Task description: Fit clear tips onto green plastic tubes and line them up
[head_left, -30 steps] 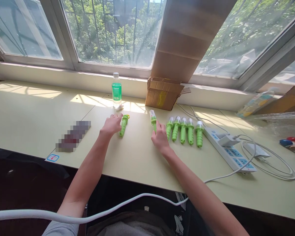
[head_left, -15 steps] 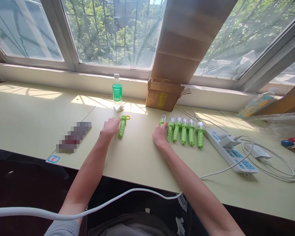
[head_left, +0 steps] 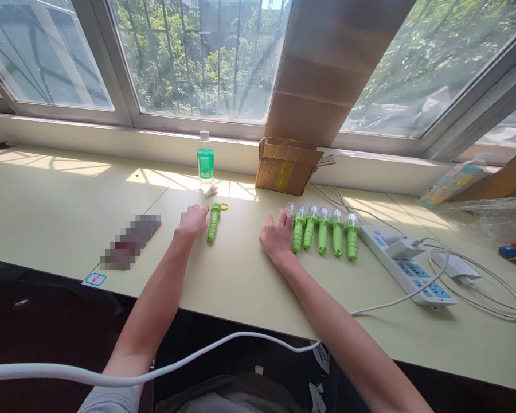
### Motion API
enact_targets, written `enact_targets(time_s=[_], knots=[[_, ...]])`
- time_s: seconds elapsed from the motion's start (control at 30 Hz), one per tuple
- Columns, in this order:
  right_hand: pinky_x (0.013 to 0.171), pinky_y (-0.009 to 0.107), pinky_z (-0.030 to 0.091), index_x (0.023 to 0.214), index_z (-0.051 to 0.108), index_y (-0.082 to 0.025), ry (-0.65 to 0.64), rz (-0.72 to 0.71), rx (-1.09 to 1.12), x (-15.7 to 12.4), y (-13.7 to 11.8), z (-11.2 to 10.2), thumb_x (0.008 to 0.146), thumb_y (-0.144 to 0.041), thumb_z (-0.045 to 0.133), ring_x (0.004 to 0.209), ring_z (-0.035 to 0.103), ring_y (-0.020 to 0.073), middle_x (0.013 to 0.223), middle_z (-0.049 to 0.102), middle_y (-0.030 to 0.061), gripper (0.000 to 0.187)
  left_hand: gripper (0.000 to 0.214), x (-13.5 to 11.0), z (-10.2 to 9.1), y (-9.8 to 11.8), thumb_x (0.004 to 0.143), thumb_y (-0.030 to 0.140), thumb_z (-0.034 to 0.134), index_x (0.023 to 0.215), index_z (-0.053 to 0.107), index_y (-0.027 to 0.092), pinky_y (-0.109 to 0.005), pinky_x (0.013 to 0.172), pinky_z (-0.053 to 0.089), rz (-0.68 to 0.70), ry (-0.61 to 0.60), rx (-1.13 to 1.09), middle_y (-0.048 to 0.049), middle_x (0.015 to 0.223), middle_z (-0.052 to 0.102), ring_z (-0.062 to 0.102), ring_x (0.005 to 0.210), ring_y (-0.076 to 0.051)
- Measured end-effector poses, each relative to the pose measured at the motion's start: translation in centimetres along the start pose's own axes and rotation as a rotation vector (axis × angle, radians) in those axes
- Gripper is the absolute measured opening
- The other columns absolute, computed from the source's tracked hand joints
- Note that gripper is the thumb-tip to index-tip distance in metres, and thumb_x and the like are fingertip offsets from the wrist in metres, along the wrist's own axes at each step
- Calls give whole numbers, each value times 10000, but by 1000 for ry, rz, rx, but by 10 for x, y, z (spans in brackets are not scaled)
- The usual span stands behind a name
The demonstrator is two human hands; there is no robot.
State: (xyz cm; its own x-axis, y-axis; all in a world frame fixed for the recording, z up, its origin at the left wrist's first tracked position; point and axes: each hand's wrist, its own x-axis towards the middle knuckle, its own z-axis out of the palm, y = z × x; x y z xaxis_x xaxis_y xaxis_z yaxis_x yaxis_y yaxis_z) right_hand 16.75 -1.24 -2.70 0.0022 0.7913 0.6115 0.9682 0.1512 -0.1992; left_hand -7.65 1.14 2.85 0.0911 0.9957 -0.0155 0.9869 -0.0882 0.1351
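Left hand (head_left: 191, 222) is just beside the loose tube (head_left: 214, 223), fingers curled in, but I can't tell if they're pinching anything. That green tube lies on the table (head_left: 241, 281) with a yellow ring (head_left: 224, 206) sticking out to the right of its top end. Right hand (head_left: 277, 238) is over at the row of tubes (head_left: 322, 232), fingers a bit apart and partly covering the leftmost one; can't say whether they grip it or only rest against it. I count six in that row, all green with clear caps, side by side, caps toward the window.

As for writing: the bottle (head_left: 206, 163) has a green label with white print and what looks like a barcode, way too small to read. The sticker (head_left: 96, 279) near the front edge has a blue border and a red mark. The slab (head_left: 131, 241) behind it is pixelated, so no luck there. Power strip (head_left: 406, 269) right of the row has blue patches around its sockets, no brand I can make out.
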Motion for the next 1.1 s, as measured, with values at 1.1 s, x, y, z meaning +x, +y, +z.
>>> enact_targets(time_s=[1.1], knots=[[860, 408, 437, 1137, 576, -148, -111, -107, 334, -13, -21, -6, 872, -385, 443, 1003, 534, 260, 1044, 618, 132, 379, 257, -6, 22, 67, 809, 415, 527, 859, 642, 190, -312, 708, 460, 189, 291, -480, -57, 838, 680, 628, 769, -195]])
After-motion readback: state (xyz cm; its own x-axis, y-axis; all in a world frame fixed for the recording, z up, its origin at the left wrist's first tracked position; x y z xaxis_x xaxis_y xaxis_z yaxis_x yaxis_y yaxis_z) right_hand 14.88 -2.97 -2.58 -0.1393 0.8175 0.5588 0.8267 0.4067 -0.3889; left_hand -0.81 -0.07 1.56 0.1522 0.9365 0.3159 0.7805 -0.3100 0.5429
